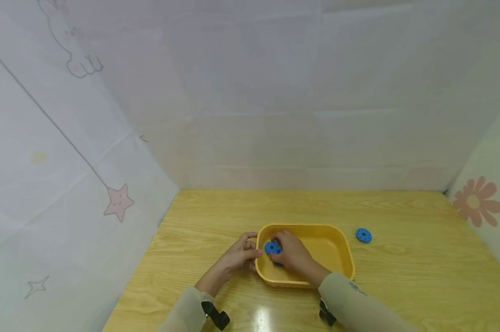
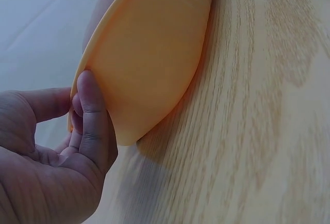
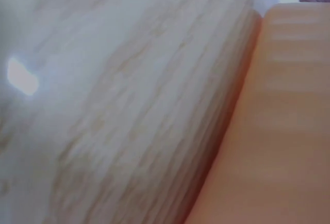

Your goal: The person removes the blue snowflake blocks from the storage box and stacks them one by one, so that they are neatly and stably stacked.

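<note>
A yellow plastic basin (image 1: 329,251) sits on the wooden table. My left hand (image 1: 236,258) pinches its left rim, thumb over the edge and fingers against the outer wall; the left wrist view shows this hand (image 2: 77,146) close up on the basin wall (image 2: 149,53). Inside the basin, at its left end, my right hand (image 1: 293,253) reaches down with curled fingers and grips a blue notched disc (image 1: 271,247). More blue (image 1: 278,264) shows just under those fingers, mostly hidden. In the right wrist view the basin's ribbed outer side (image 3: 289,121) hides the right hand's work.
Another blue notched disc (image 1: 364,235) with a center hole lies on the wooden table (image 1: 407,272), right of the basin. Pale printed cloth (image 1: 275,115) hangs behind the table and along both sides.
</note>
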The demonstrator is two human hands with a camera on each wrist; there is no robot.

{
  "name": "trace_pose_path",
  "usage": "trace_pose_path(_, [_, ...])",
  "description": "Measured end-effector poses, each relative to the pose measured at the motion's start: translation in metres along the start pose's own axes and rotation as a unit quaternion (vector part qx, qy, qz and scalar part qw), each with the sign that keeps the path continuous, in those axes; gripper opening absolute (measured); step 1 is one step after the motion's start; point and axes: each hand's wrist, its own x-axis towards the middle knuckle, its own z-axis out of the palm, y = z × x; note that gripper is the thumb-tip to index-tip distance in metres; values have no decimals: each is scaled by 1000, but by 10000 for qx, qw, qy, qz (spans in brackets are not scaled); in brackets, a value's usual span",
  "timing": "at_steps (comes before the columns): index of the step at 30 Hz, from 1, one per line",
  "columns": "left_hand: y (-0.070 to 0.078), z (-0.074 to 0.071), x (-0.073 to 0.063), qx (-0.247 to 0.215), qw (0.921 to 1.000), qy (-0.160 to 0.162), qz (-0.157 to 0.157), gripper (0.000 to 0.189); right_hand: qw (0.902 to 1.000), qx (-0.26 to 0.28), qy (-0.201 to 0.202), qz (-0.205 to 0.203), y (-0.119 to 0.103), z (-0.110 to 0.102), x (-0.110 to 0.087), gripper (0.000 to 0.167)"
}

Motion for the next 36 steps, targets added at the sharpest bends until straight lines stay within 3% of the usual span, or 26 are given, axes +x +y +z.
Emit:
trace_pose_path(9, [1, 2, 3, 66, 10000, 7, 9, 61, 9977, 609, 254, 176, -1, -22, -2, 43])
trace_pose_path(17, [0, 3, 4, 72, 9999, 134, 49, 60, 9962, 623, 474, 385, 13, -51, -11, 42])
trace_pose_path(25, [-1, 6, 1, 130, 9998, 154, 87, 60, 9971, 654, 374, -117, 30, -73, -27, 41])
trace_pose_path(36, [0, 3, -1, 162, 9996, 198, 85, 60, 9912, 210, 908, -938, 44, -97, -46, 39])
